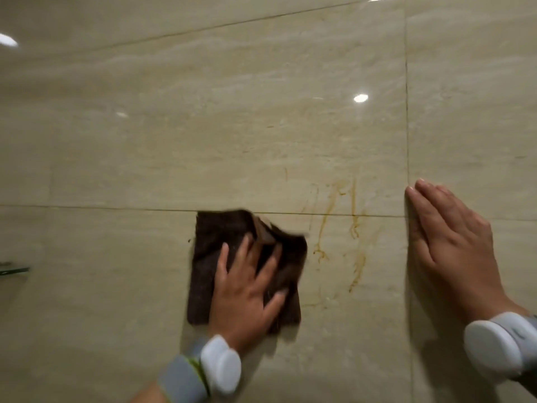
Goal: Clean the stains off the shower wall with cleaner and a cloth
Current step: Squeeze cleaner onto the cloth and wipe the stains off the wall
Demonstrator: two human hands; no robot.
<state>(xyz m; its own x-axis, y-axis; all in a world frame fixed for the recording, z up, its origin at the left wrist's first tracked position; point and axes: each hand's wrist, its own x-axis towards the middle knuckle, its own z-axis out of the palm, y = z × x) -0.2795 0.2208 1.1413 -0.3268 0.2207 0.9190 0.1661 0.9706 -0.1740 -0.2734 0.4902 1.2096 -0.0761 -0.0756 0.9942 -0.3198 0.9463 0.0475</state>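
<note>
A dark brown cloth (pixel 212 242) lies flat against the beige tiled shower wall (pixel 203 126), just below a horizontal grout line. My left hand (pixel 247 292) presses on the cloth with fingers spread. Orange-brown stains (pixel 353 228) run down the wall in thin streaks, right of the cloth and apart from it. My right hand (pixel 447 242) rests flat on the wall right of the stains, fingers together, beside a vertical grout line, holding nothing. Both wrists carry a white round device on a grey band. No cleaner bottle is in view.
The wall is glossy and reflects ceiling lights (pixel 360 98). At the far left edge a small dark fixture (pixel 14 269) sticks out from the wall. Tiles extend in all directions around the hands.
</note>
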